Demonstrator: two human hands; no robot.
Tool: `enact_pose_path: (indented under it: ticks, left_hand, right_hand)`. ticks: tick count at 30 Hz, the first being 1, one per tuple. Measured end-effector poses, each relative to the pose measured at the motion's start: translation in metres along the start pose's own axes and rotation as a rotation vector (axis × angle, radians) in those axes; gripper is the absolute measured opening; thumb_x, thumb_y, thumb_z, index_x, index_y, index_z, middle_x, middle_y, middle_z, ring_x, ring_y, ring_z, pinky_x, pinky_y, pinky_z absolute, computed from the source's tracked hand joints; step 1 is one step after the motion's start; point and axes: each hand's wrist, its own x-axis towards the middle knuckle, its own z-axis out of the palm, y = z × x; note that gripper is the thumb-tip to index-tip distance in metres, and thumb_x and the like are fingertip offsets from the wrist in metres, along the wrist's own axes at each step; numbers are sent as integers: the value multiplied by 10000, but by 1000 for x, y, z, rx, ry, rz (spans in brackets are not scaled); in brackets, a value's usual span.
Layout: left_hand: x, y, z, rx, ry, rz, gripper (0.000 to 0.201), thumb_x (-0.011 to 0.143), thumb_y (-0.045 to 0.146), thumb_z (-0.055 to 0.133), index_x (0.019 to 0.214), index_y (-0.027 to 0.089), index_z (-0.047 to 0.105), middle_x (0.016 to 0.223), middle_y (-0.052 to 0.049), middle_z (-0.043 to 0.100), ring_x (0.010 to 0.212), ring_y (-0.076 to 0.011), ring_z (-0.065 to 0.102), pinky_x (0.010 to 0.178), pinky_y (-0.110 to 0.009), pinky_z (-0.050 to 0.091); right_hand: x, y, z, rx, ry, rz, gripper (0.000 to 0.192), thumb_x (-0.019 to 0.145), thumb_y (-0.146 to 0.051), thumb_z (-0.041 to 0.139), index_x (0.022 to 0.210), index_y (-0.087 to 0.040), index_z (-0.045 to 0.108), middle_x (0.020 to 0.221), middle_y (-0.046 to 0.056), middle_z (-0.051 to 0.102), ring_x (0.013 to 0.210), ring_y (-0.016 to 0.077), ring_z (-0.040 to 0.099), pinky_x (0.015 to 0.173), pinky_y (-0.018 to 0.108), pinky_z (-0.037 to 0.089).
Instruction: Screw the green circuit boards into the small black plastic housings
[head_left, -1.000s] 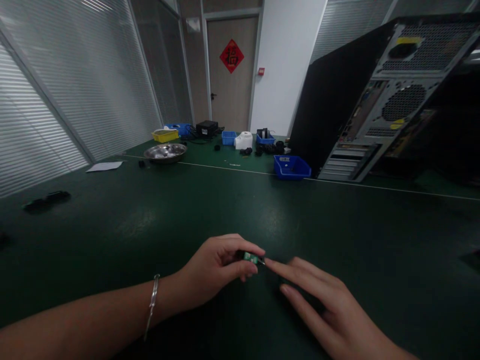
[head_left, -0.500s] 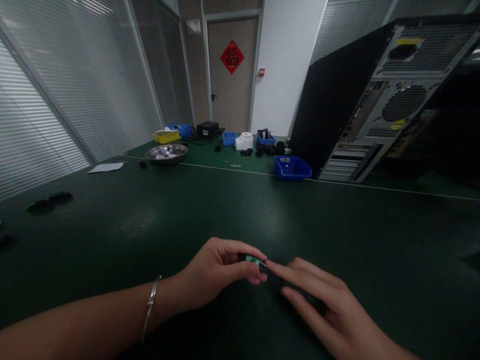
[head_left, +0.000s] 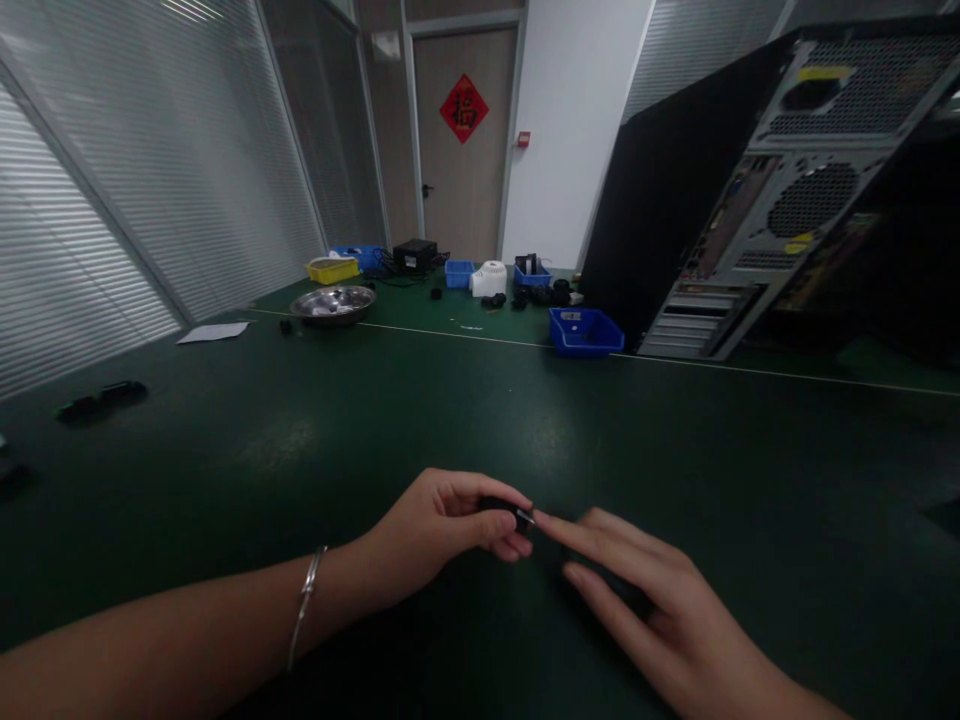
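Observation:
My left hand rests low on the dark green table, thumb and fingers pinched on a small dark part, of which only a sliver shows. A silver bracelet circles that wrist. My right hand lies flat beside it, fingers spread, with the index fingertip touching the end of the small part.
A black computer tower lies with its rear panel facing me at the far right. In front of it stands a blue bin. Further back are a steel bowl, a yellow tray, more blue bins and a white device. Black pieces lie left.
The small part has turned in my left fingers: its green face showed before, now only a dark edge shows. Both hands stay in nearly the same place.

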Motion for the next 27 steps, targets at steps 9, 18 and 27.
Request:
enact_pose_path:
  ticks: [9,18,27]
  left_hand:
    - [1,-2,-3,36,24,8,244,800,216,707,1023,118,691,936,-81,729,831,-171,693,804,-326,531]
    - [0,1,-3,43,-9,10,219,819,174,682,1028,106,680,911,-74,727,830,-159,692,793,-303,529]
    - [1,-2,-4,53,-11,12,226,816,184,687,1028,106,671,902,-76,730,818,-158,690,788,-305,529]
  right_hand:
    - [-7,-11,2,-136,93,-152,352,855,-185,622,1193,-269,571,1011,38,756,871,213,733,634,226,590]
    - [-3,-15,-3,-32,-20,-97,148,891,-139,533,971,-233,614,814,21,719,696,169,696,589,238,523]
    - [-14,-33,21,75,-259,-390,312,1029,-279,346,957,-242,647,776,9,678,589,117,630,552,223,496]
